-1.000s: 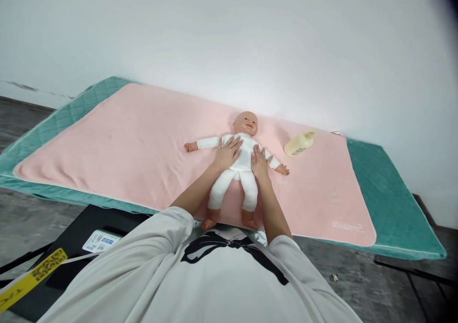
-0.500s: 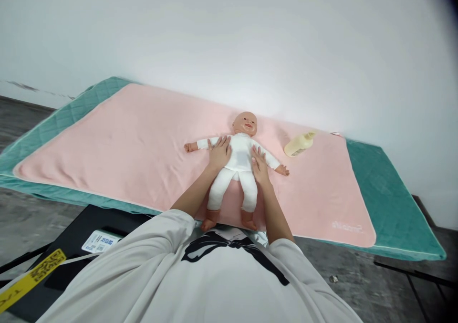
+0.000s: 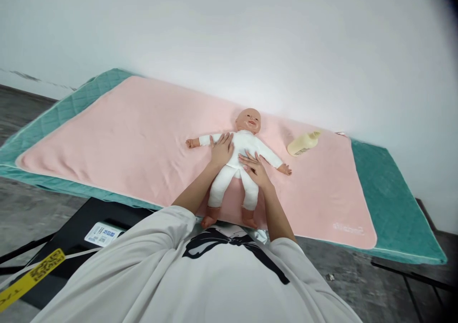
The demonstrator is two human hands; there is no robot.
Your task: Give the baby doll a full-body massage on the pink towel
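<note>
A green pad [image 3: 400, 203] bears a pink blanket [image 3: 121, 137] under a doll [image 3: 242, 145] and bottle [image 3: 303, 145].

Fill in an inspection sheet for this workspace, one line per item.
Surface: pink blanket, slightly creased, over green padding.
Job's things: doll, face up, in white; pale yellow bottle apart from it.
Clutter: white labelled item on a black surface, lower left; small scrap on the floor.
Hands: left hand on the doll's upper torso, right hand on its lower torso; both open.
Cables: thin white strip by the yellow tag, possibly a cord.
Surroundings: pale wall, scuffed at left.
</note>
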